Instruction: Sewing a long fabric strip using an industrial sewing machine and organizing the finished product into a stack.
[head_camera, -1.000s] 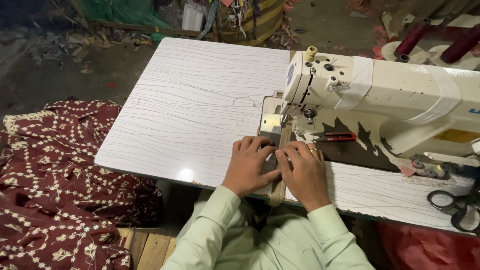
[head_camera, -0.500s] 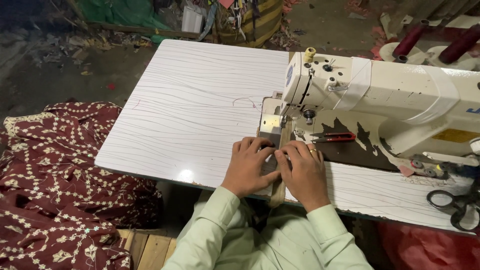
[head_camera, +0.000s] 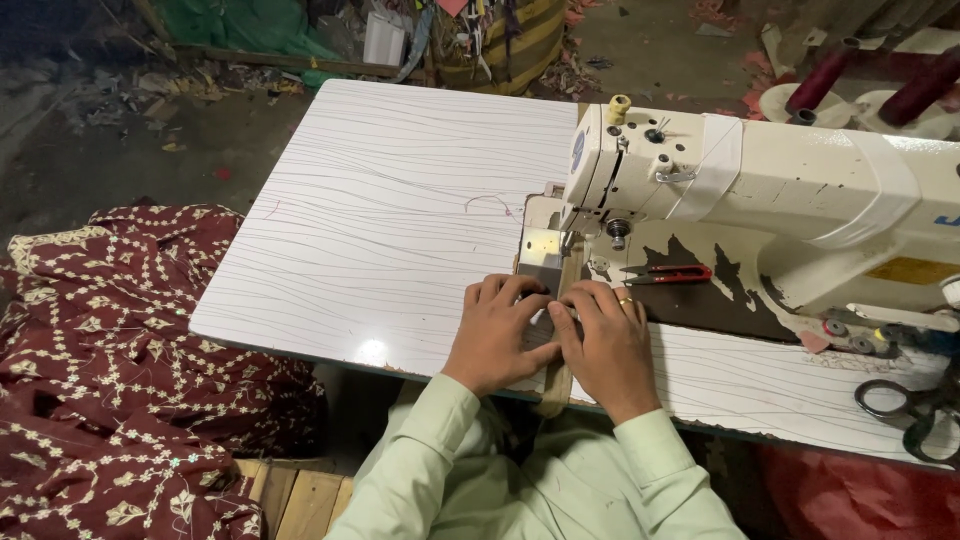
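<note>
Your left hand (head_camera: 497, 332) and right hand (head_camera: 603, 340) lie side by side, palms down, at the near edge of the white counter (head_camera: 400, 210), at about 6 o'clock from the sewing machine's head. Both press on a narrow tan strip of fabric (head_camera: 557, 385) that runs between them: it leads up toward the needle area at 12 o'clock and hangs over the counter's edge toward your lap at 6 o'clock. Your fingers (head_camera: 500, 291) are stretched out flat and close together, pinning the strip to the counter rather than gripping it; the thumbs meet over the strip. A ring shows on your right hand.

The cream sewing machine (head_camera: 780, 190) sits at 2 o'clock from your hands, its paint worn off the bed in dark patches. Red-handled thread snips (head_camera: 668, 273) lie on that bed, just beyond your right hand at 1 o'clock. Black scissors (head_camera: 905, 400) rest at 3 o'clock, well apart, near the counter's right end. A heap of maroon embroidered cloth (head_camera: 110, 370) lies on the floor at 9 o'clock.
</note>
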